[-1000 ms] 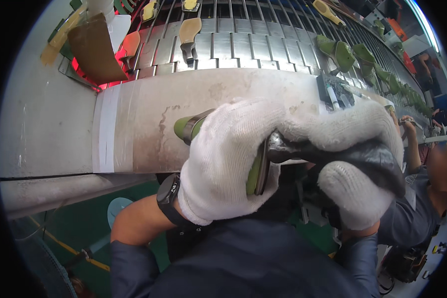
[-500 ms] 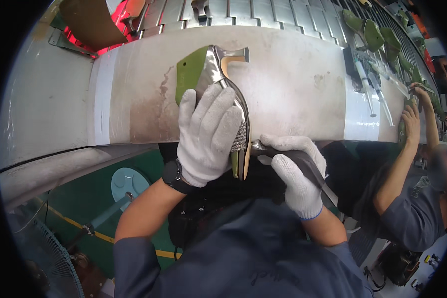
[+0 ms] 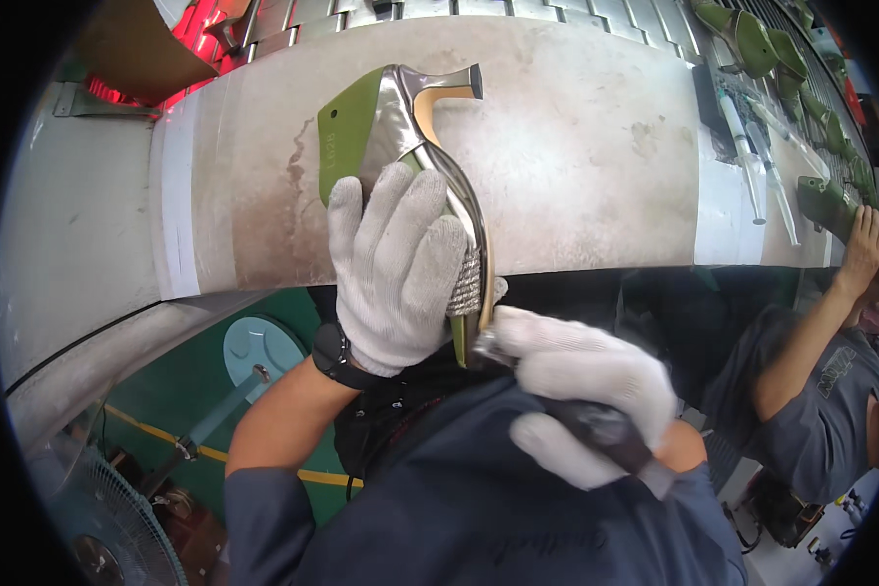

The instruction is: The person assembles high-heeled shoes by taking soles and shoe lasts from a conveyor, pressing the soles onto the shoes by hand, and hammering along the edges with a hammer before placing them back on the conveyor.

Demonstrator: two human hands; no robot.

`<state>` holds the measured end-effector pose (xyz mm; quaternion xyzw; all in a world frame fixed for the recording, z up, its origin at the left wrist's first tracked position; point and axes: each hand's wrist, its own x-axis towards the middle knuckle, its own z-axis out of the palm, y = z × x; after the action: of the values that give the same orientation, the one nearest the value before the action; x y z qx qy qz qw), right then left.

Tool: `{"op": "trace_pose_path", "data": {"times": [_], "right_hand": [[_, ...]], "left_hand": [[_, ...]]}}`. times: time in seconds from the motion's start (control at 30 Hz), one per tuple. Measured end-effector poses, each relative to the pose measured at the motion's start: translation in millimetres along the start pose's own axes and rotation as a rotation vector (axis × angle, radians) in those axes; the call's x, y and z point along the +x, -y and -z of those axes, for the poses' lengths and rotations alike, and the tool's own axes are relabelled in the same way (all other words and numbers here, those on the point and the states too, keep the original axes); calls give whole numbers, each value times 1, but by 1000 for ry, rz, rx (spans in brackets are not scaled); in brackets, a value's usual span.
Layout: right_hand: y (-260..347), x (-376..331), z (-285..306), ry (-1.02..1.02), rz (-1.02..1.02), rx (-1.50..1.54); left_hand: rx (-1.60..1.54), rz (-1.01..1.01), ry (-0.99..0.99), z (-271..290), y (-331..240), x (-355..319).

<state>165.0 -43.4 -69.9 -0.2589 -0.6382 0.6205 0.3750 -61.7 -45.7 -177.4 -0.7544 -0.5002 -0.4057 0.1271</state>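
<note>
A silver high-heeled shoe (image 3: 391, 122) lies on its side on a green shoe last (image 3: 347, 137), heel pointing away from me and toe near the bench's front edge. My left hand (image 3: 396, 269), white-gloved, is wrapped over the shoe's side, near its woven silver strap (image 3: 467, 283). In my gloved right hand (image 3: 606, 376) is a dark-handled tool (image 3: 596, 425) with a metal head; motion blur hides its exact kind. The metal head is close to the toe end, and I cannot tell whether it touches.
The shoe rests on a pale worn bench (image 3: 576, 146). Syringes (image 3: 747, 151) lie at its right end. Beyond runs a slatted metal conveyor (image 3: 479, 10); green lasts (image 3: 752, 39) stand at far right. A co-worker's arm (image 3: 811, 313) is at right, a fan (image 3: 117, 527) at lower left.
My right hand and the tool have moved down toward my body, the metal head shifting toward the toe tip. My left hand still holds the shoe. The co-worker's raised hand has moved.
</note>
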Motion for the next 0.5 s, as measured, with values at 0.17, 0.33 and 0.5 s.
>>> {"op": "trace_pose_path", "data": {"times": [0.17, 0.33, 0.5], "right_hand": [[-14, 10, 3, -6, 36, -79], [-16, 27, 16, 23, 33, -40], [-6, 45, 28, 67, 5, -78]], "left_hand": [[-37, -17, -60, -4, 4, -3], [-43, 2, 21, 4, 5, -5], [-47, 51, 53, 6, -1, -4]]}}
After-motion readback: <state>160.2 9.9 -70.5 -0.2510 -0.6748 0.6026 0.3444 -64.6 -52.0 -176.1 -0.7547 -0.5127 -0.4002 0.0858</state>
